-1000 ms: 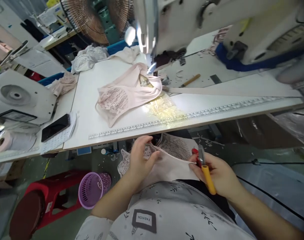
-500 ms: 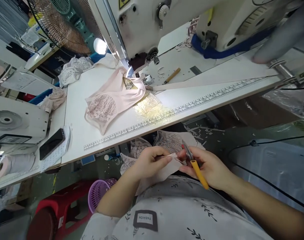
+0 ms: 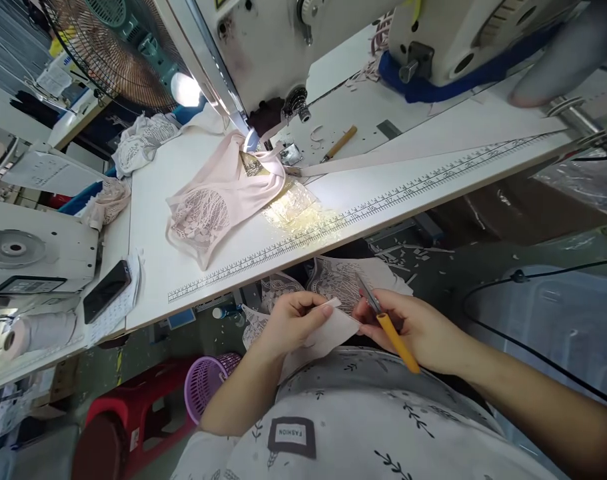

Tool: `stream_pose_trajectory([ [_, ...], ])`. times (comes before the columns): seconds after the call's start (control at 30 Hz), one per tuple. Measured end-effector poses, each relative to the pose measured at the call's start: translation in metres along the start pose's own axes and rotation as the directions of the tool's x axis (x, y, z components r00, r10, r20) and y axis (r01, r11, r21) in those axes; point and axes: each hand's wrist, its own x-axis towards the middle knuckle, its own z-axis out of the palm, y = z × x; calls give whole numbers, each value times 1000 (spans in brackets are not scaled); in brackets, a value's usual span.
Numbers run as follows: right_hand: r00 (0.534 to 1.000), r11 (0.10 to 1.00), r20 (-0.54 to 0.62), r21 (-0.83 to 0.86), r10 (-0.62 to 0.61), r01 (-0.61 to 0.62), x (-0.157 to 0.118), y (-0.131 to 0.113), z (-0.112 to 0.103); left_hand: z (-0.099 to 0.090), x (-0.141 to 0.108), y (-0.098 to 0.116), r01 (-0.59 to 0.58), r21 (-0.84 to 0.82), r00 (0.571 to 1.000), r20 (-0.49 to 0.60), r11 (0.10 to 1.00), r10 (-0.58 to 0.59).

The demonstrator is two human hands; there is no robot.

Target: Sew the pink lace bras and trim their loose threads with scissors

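Just in front of my lap, my left hand (image 3: pixel 297 321) pinches a pale pink fabric piece (image 3: pixel 328 333) between thumb and fingers. My right hand (image 3: pixel 408 327) is closed around small scissors with an orange handle (image 3: pixel 399 343), blades pointing up and left. Its thumb and fingertips also touch the right corner of the fabric. Lace garment parts (image 3: pixel 340 279) lie on my lap behind the hands, partly under the table edge. On the table, a pink lace garment (image 3: pixel 218 200) reaches under the sewing machine's needle area.
The sewing machine (image 3: pixel 268 60) stands over the white table (image 3: pixel 150 233), whose front edge carries a printed ruler. A phone (image 3: pixel 106 291) lies on papers at the left. Below are a purple basket (image 3: pixel 203 387) and a red stool (image 3: pixel 133 400). A fan (image 3: pixel 113 50) stands behind.
My hands have spread the fabric, so more of it shows between them. The scissors have tilted a little and their blades now show more plainly. The view has shifted slightly.
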Motion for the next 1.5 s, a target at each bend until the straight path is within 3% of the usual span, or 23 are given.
stream_pose_trajectory([
  [0.1, 985, 998, 170, 63, 16, -27, 3, 5, -19, 2, 0, 1, 22, 6, 1000, -5, 1000, -22],
  [0.23, 925, 953, 375, -257, -53, 158, 3, 15, -44, 4, 0, 2, 54, 5, 998, 8, 999, -54],
  [0.37, 877, 869, 479, -439, 13, 227, -1, 13, -51, 5, 1, 2, 60, -4, 998, -8, 998, -60],
  [0.53, 901, 785, 418, -595, 117, 174, -3, 0, -45, 5, 1, 2, 96, 39, 995, -34, 995, -94],
  [0.83, 913, 725, 364, -677, 183, 125, 3, -15, -44, 7, 3, 4, 112, -11, 991, -76, 994, -112],
  [1.13, 930, 728, 294, -685, 221, 44, 0, -8, -45, 8, 5, 4, 109, -27, 991, -75, 994, -110],
  [1.33, 964, 763, 235, -643, 123, 59, 2, 14, -47, 6, 4, 0, 93, 3, 993, -71, 996, -92],
  [1.5, 994, 837, 113, -544, -1, 63, 6, 0, -45, 7, 3, -3, 35, 71, 997, -70, 997, -30],
])
